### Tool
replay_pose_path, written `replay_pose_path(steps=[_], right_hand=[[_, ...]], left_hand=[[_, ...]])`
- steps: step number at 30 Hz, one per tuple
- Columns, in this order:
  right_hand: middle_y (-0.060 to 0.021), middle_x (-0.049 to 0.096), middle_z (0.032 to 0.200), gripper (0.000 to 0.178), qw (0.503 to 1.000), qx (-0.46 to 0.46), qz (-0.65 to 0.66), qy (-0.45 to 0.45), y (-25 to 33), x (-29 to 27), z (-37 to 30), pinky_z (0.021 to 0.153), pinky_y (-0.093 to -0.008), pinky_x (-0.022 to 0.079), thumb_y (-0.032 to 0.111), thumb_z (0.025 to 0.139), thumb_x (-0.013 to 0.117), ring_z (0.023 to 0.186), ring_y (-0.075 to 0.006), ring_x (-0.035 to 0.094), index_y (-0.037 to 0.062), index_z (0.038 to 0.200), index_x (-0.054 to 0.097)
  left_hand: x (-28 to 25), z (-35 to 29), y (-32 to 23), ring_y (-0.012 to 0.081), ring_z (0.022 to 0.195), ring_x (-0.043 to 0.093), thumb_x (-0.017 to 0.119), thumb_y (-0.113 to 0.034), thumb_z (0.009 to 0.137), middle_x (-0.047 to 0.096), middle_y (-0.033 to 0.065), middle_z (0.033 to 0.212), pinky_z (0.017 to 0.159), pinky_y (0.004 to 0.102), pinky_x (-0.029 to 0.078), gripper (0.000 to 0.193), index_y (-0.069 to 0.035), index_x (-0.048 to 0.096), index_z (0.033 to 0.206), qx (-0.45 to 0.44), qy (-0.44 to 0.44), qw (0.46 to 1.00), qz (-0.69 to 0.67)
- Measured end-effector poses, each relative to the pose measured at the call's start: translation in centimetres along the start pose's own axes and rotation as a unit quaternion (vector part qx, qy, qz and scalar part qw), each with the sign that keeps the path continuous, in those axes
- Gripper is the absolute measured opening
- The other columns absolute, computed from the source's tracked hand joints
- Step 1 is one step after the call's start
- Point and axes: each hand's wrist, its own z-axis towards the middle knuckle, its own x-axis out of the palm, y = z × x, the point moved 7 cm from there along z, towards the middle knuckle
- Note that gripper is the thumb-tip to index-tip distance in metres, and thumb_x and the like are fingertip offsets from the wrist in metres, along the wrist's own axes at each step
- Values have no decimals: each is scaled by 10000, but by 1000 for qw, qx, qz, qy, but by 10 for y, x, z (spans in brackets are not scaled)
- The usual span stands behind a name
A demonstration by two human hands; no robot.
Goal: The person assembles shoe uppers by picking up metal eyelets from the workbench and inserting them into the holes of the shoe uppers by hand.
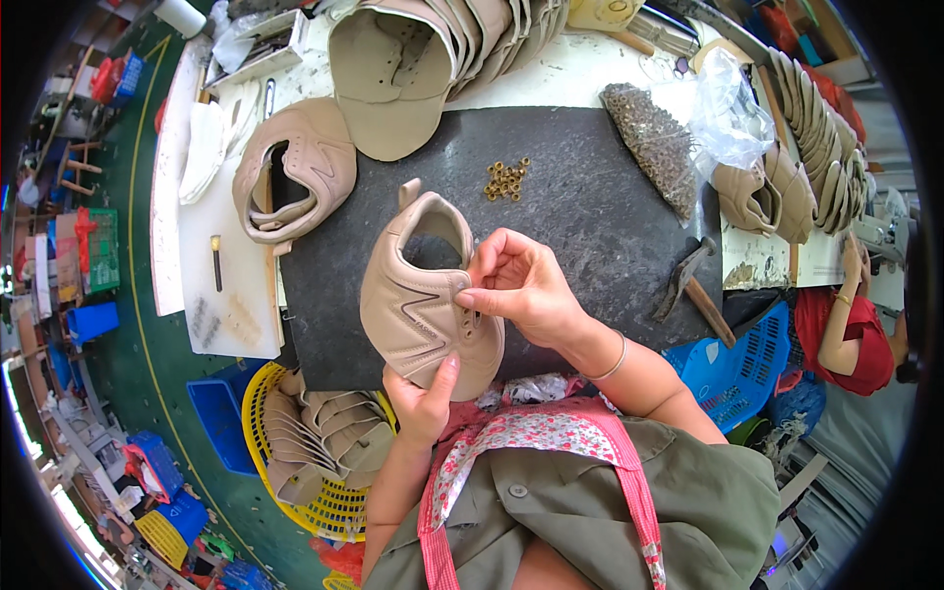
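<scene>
A beige shoe upper [413, 305] with zigzag stitching and a heel pull tab is held over the black work mat [551, 256]. My left hand [423, 398] grips it near the toe, thumb on the outside. At the eyelet edge by the opening, my right hand [521, 290] pinches with thumb and forefinger; whether a small piece sits between them is hidden. A few eyelet holes show just below the thumb. Beyond the upper lies a small pile of brass eyelets [506, 181]. Another beige shoe upper [315, 162] rests at the mat's left edge.
A hammer [688, 285] and a bag of small metal pieces [654, 143] lie at the right. Stacked uppers [393, 98] stand at the back; more fill a yellow basket [258, 423] below left. A co-worker in red [855, 344] is at far right.
</scene>
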Motion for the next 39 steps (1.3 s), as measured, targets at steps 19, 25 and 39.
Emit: replay_pose_path(steps=[19, 25, 39], right_hand=[[-109, 608, 756, 49, 746, -174, -628, -138, 50, -35, 22, 587, -315, 470, 25, 744, 629, 635, -240, 588, 6, 778, 600], [-100, 653, 851, 136, 928, -199, -313, 7, 44, 12, 6, 660, -245, 505, -108, 694, 613, 751, -141, 616, -3, 770, 654], [-68, 562, 781, 275, 993, -92, -68, -11, 36, 8, 6, 674, -226, 480, -107, 746, 623, 751, -96, 550, 49, 669, 410]], left_hand=[[-3, 2, -4, 123, 878, 563, 593, -8, 789, 601, 95, 988, 790, 264, 445, 279, 54, 537, 1056, -2, -23, 999, -29], [0, 3, -6, 145, 911, 558, 591, -9, 789, 595, 105, 1010, 819, 283, 436, 301, 62, 527, 1074, 12, -8, 1000, -3], [-68, 46, -28, 192, 1050, 494, 529, -233, 856, 519, 128, 1086, 907, 338, 378, 389, -5, 438, 1157, 112, -79, 977, -161]])
